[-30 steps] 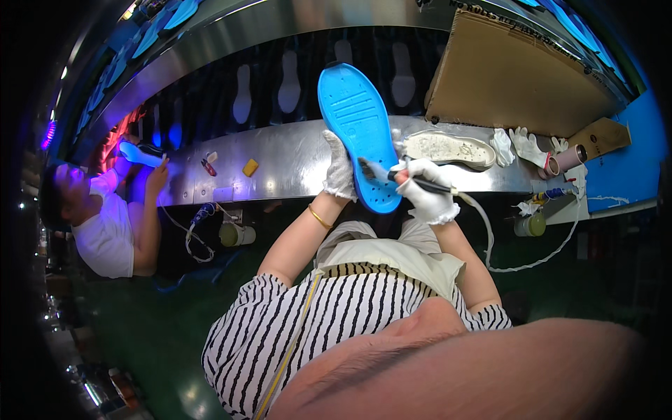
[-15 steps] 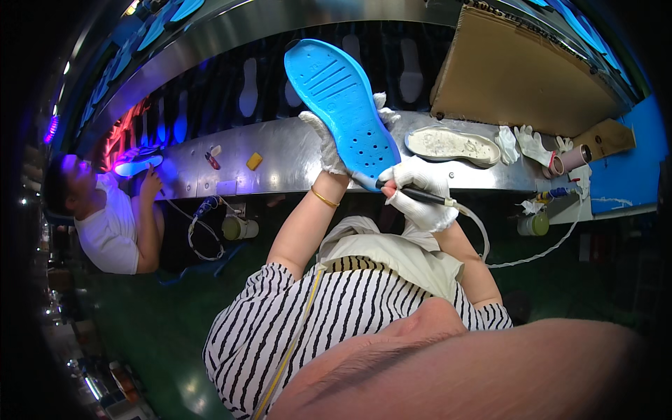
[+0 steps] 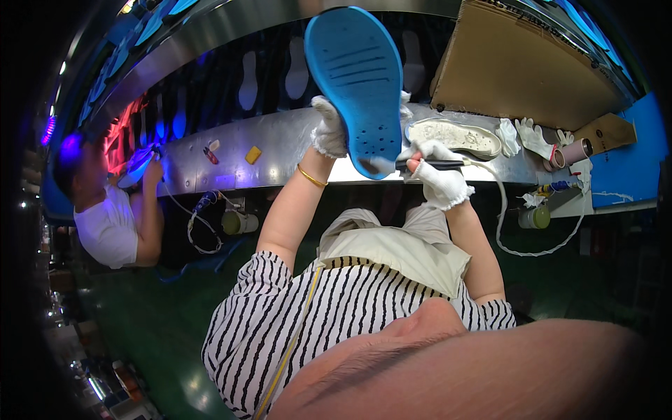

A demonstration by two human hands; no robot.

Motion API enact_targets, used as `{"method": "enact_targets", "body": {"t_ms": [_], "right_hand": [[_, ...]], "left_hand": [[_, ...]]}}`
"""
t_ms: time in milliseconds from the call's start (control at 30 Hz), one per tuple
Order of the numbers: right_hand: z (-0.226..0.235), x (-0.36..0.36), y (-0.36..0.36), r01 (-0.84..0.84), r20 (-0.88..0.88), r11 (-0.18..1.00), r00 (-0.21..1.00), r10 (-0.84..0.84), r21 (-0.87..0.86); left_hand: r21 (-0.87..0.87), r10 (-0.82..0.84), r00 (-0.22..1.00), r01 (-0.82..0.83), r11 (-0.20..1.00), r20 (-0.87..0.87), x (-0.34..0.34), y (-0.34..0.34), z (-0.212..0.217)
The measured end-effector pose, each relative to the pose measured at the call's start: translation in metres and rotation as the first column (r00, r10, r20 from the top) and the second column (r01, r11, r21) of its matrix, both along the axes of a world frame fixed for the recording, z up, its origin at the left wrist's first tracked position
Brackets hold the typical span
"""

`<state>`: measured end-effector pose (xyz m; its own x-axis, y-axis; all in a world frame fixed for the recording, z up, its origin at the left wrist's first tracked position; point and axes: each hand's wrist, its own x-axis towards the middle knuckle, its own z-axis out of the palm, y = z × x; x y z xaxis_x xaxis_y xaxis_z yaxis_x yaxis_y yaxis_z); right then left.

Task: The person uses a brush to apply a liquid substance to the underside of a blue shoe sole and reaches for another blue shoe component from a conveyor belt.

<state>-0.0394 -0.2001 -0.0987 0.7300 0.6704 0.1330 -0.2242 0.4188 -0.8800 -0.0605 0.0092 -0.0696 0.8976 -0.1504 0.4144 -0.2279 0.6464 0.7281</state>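
Note:
A blue shoe sole (image 3: pixel 355 77) stands tilted up over the metal ledge, its grooved and holed face toward me. My left hand (image 3: pixel 329 129), in a white glove, grips it from behind; the thumb side shows at the left edge and fingertips at the right edge. In my right hand (image 3: pixel 442 180), also gloved with bare fingertips showing, is a black-handled brush (image 3: pixel 448 164) joined to a white tube (image 3: pixel 501 210). The brush's pale bristles are at the sole's lower end; whether they touch it I cannot tell.
On the metal ledge (image 3: pixel 280 164) lie a cream sole-shaped piece (image 3: pixel 458 138), white gloves (image 3: pixel 535 140), a roll (image 3: pixel 577 152) and a yellow block (image 3: pixel 253 155). A cardboard box (image 3: pixel 518 70) stands behind. At left, a co-worker (image 3: pixel 112 217) holds another sole. Pale soles (image 3: pixel 297 70) lie beyond the ledge.
The sole has moved up and slightly right and turned more upright. My right hand has shifted right and a little up with the brush. The co-worker's sole has tilted.

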Motion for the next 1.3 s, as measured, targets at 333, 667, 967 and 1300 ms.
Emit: {"method": "enact_targets", "body": {"t_ms": [333,667,967,1300], "right_hand": [[0.014,0.014,-0.008,-0.208,0.079,0.905,0.964,0.255,-0.372],[0.014,0.016,-0.005,-0.083,0.344,0.891,0.903,0.256,-0.446],[0.008,0.035,-0.014,0.14,0.676,0.913,0.716,0.173,-0.382],[0.028,0.055,-0.023,0.118,0.69,0.927,0.702,0.175,-0.355]], "left_hand": [[0.329,0.111,0.946,-0.005,0.944,-0.306,0.014,0.012,-0.003],[0.572,0.33,0.823,-0.008,0.82,-0.462,0.029,-0.004,0.003],[0.659,0.342,0.835,0.032,0.752,-0.431,0.035,-0.002,0.006],[0.491,0.317,0.843,-0.074,0.868,-0.435,0.034,0.016,0.006]]}}
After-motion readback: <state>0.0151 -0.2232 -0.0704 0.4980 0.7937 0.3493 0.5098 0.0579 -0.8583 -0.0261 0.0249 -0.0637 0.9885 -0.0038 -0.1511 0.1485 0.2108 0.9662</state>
